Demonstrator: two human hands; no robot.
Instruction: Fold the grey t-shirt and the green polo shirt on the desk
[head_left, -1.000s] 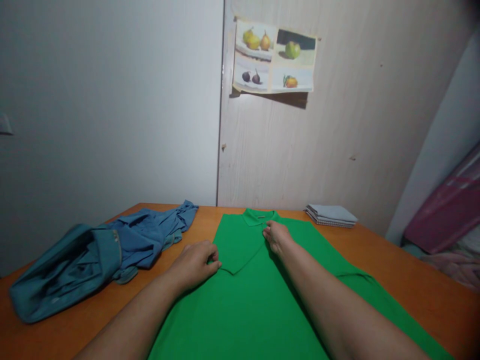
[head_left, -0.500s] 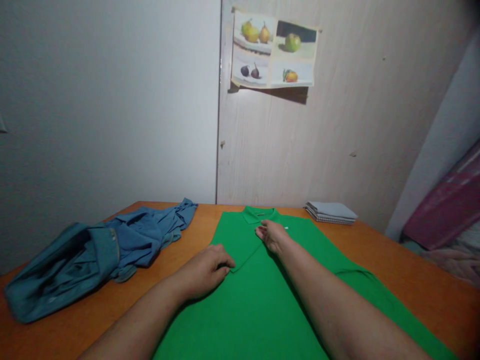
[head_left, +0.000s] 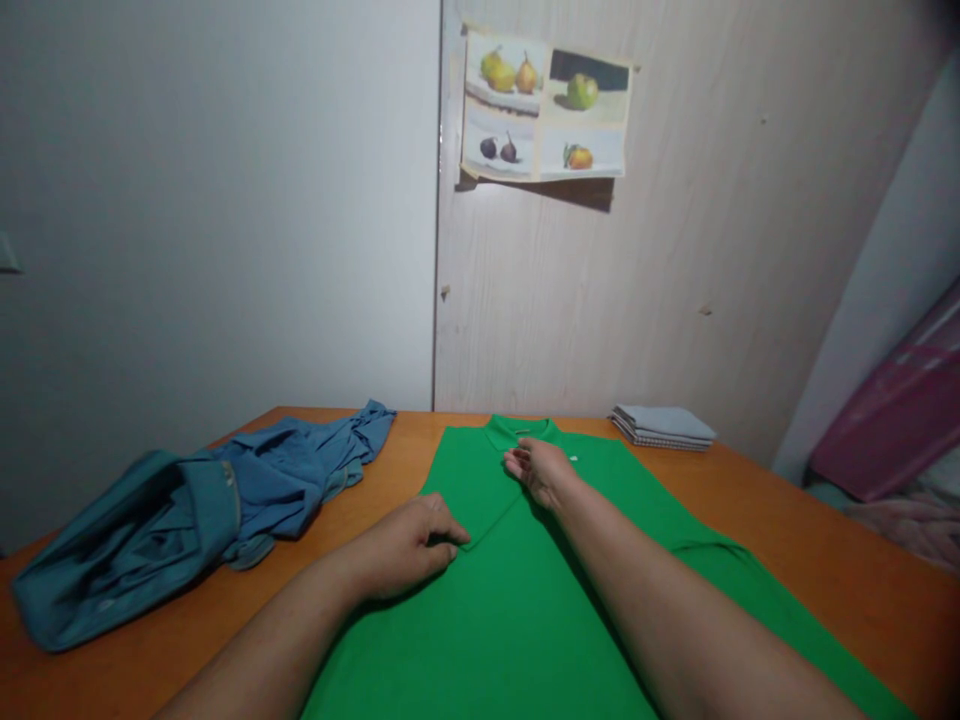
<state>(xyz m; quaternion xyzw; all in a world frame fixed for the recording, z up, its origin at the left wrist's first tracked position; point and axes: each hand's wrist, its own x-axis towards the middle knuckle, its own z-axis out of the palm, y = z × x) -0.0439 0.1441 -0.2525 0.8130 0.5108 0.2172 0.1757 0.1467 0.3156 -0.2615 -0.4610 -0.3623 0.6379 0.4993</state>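
Observation:
A green polo shirt (head_left: pixel 525 600) lies flat on the orange wooden table (head_left: pixel 787 520), collar toward the wall. Its left sleeve is folded inward over the body. My left hand (head_left: pixel 409 545) pinches the tip of that folded sleeve, fingers closed on the fabric. My right hand (head_left: pixel 541 470) rests palm down just below the collar, fingers pressing the fabric. The shirt's right sleeve (head_left: pixel 705 550) still lies spread out to the right.
A crumpled pile of blue garments (head_left: pixel 187 510) sits at the table's left. A small folded stack of grey cloth (head_left: pixel 661 427) lies at the back right by the wall. A fruit poster (head_left: pixel 546 105) hangs above. Pink bedding (head_left: pixel 892 430) lies beyond the right edge.
My left hand has drawn the folded sleeve tip to the right, further onto the shirt's body. My right hand has shifted slightly left near the collar.

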